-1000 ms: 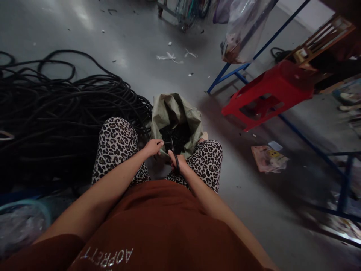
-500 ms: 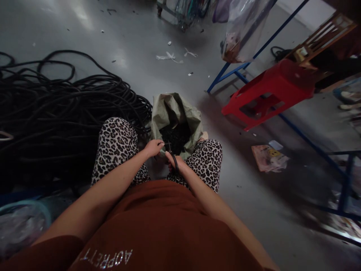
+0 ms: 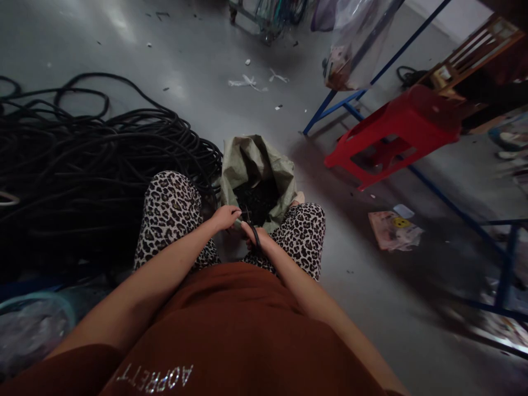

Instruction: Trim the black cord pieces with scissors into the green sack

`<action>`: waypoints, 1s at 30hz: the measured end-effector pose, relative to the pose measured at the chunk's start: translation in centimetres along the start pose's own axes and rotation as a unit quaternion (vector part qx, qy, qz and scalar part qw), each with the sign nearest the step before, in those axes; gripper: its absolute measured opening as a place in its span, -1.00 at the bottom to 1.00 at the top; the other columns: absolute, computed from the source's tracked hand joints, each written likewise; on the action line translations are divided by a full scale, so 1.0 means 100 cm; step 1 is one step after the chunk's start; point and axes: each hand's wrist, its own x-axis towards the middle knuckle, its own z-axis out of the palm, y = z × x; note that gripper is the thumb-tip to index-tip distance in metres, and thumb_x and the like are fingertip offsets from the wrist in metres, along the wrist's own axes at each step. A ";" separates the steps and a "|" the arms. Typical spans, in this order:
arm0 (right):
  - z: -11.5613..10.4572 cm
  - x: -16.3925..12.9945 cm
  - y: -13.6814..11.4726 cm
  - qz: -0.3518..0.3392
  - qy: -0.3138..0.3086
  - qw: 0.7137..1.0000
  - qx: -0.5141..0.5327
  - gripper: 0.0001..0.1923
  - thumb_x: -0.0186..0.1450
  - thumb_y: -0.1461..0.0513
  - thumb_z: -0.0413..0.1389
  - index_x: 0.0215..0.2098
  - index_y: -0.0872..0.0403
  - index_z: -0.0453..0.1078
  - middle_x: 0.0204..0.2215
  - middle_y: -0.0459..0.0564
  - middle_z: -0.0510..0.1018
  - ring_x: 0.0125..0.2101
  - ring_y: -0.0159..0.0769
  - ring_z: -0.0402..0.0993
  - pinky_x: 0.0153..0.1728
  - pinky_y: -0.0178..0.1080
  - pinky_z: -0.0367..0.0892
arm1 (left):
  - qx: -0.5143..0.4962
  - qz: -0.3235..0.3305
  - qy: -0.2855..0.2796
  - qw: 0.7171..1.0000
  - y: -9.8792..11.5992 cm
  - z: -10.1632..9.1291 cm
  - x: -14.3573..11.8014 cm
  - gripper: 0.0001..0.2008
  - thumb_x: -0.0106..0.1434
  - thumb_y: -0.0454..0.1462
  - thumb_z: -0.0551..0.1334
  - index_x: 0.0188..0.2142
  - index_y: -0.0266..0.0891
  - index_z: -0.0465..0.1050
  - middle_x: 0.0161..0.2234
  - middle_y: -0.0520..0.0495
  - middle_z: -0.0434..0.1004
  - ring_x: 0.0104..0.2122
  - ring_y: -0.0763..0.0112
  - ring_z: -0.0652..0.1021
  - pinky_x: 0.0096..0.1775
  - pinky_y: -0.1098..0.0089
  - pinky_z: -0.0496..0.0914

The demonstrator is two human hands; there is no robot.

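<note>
An open woven sack (image 3: 284,170) stands on the floor between my knees, with small black pieces (image 3: 258,198) inside. Over its near rim, my right hand (image 3: 254,236) is closed around a pair of scissors (image 3: 256,237); their dark handle loop shows at the wrist side and the blades point toward the sack. Just left of the blades, my left hand (image 3: 226,216) is closed in a pinch, thumb and fingertips together. Whatever lies between those fingertips is too small and dark to make out.
A large heap of black hose or cable (image 3: 103,143) covers the floor at left. Below it stands a light-blue basket (image 3: 68,308) with clear plastic. At right, a red plastic stool (image 3: 429,118) lies tipped against a blue metal frame (image 3: 317,113). Printed packaging (image 3: 390,231) lies nearby.
Both hands stay almost in place above the sack's near rim. The scissors and fingertips have shifted only very slightly.
</note>
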 end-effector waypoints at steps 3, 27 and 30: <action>-0.001 -0.002 -0.001 0.004 0.002 1.000 -0.001 -0.24 0.18 -0.27 -0.15 -0.35 0.24 0.45 -0.68 0.03 0.44 -0.69 -0.33 0.39 -0.65 -0.35 0.34 | -0.006 0.006 -0.005 1.000 0.002 -0.001 -0.001 -0.66 0.24 -0.20 0.04 -0.11 -0.27 0.47 -0.54 0.03 0.52 -0.63 0.50 0.47 -0.53 0.52 0.31; -0.004 -0.008 -0.004 -0.035 0.065 0.997 -0.036 -0.25 0.22 -0.25 -0.20 -0.49 0.22 0.44 -0.66 0.10 0.45 -0.70 -0.31 0.38 -0.66 -0.33 0.31 | -0.055 -0.001 0.006 0.998 -0.009 0.004 0.006 -0.59 0.27 -0.15 0.05 0.06 -0.22 0.35 -0.49 -0.01 0.53 -0.62 0.51 0.47 -0.52 0.51 0.33; -0.003 -0.007 -0.002 -0.025 0.074 0.997 -0.009 -0.26 0.21 -0.26 -0.18 -0.46 0.21 0.43 -0.65 0.09 0.46 -0.74 -0.31 0.36 -0.71 -0.32 0.30 | -0.042 0.010 0.015 0.999 -0.012 0.003 0.007 -0.61 0.25 -0.16 0.07 0.03 -0.19 0.37 -0.42 0.00 0.55 -0.59 0.51 0.49 -0.48 0.50 0.34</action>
